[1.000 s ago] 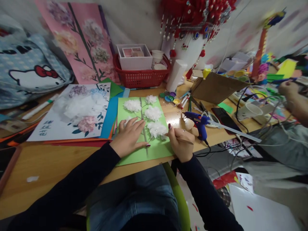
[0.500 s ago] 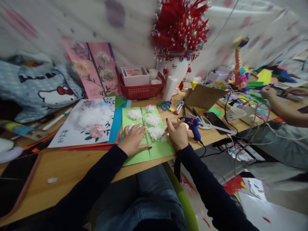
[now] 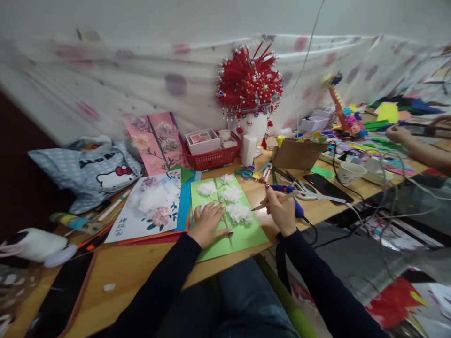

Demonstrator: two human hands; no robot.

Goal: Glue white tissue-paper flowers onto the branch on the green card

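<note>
A green sheet of card (image 3: 249, 239) bears several fluffy white paper flowers (image 3: 240, 214) along a painted grey stem. My left hand (image 3: 208, 224) lies on the card with its fingers spread, partly covering the flower at the lower left. In my right hand (image 3: 283, 212), just off the card's right edge, is a slim paintbrush (image 3: 260, 206) with a brown handle. Its dark tip points left, close to the lower right flower. Behind this hand lies a blue glue gun (image 3: 299, 209), partly hidden by it.
Left of the card are a flower picture (image 3: 121, 223) on coloured sheets and a phone (image 3: 61, 295). A red basket (image 3: 211, 161), paint pots (image 3: 245, 173) and scissors (image 3: 306, 191) are behind. Another person's hand (image 3: 400, 134) is at far right, beyond tangled cables (image 3: 382, 188).
My right hand has drawn the paintbrush away from the lower right flower, towards the right. My left hand stays on the card. The camera view has tilted up and shifted left.
</note>
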